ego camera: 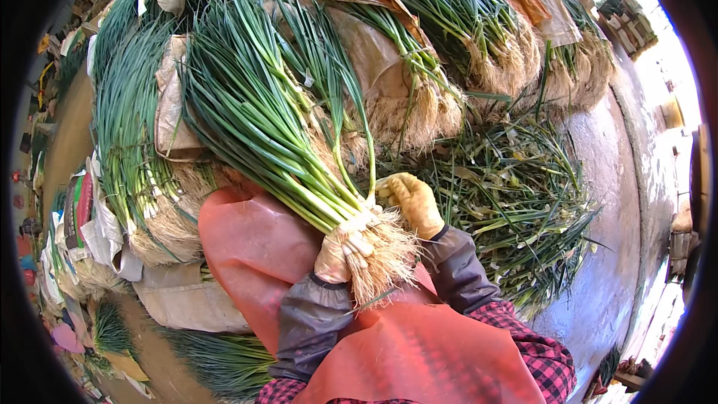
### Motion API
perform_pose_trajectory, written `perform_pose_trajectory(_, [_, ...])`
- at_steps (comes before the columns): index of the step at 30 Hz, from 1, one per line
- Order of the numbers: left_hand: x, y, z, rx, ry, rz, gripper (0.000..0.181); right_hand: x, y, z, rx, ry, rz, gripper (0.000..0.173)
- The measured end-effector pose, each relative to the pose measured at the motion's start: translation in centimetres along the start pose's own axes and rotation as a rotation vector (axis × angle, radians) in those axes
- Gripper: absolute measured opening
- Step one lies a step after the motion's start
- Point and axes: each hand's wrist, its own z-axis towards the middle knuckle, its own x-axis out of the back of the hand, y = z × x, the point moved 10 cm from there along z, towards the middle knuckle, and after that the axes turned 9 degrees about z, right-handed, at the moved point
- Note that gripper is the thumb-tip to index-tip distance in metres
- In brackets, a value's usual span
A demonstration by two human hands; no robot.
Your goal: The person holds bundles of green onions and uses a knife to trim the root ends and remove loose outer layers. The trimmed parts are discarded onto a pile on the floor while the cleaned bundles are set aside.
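My left hand (335, 258), in a pale glove, is closed around the white stems of a bunch of green onions (280, 140), just above their tangled roots. The leaves fan out to the upper left over other bundles. At the right side of the bunch is my right hand (414, 202), in a yellowish glove, its fingers curled beside the base of one stalk. Whether its fingertips pinch that stalk I cannot tell. A red apron (415, 359) covers my lap beneath the roots.
Stacked bundles of green onions (499, 56) with woven sacks (364, 50) lie ahead. More bundles (134, 123) stand at the left. A heap of loose onion leaves and trimmings (521, 207) covers the ground at the right, beside wet concrete (606, 179).
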Motion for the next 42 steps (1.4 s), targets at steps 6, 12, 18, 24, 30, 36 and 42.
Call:
perform_pose_trajectory(6, [-1.1, 1.9, -0.7, -0.227, 0.19, 0.18, 0.055, -6.8, -3.0, -1.3, -0.227, -0.467, 0.335, 0.045])
perform_pose_trajectory(12, [-1.4, 2.4, -1.7, -0.343, 0.077, 0.045, 0.055, -7.4, -1.8, -1.4, -0.284, -0.443, 0.383, 0.023])
perform_pose_trajectory(18, [0.2, 1.3, -0.8, -0.236, 0.156, 0.087, 0.054, 0.1, -3.1, -2.1, 0.278, 0.014, -0.071, 0.012])
perform_pose_trajectory(24, [-0.2, 0.8, -1.5, -0.137, 0.12, 0.12, 0.051, -6.5, 1.6, 2.0, -0.271, -0.413, 0.13, 0.035])
perform_pose_trajectory(30, [1.8, 0.8, -1.7, -0.172, 0.209, 0.12, 0.049, -8.6, 1.9, 1.5, -0.426, -0.373, 0.259, 0.024])
perform_pose_trajectory(36, [0.7, 1.4, -1.2, -0.263, 0.146, 0.15, 0.052, -8.1, 3.7, 2.4, -0.493, -0.416, 0.326, 0.037])
perform_pose_trajectory(42, [-3.4, 2.9, -2.3, -0.394, -0.032, 0.036, 0.04, -12.1, 3.9, 4.5, -0.35, -0.628, 1.148, 0.05])
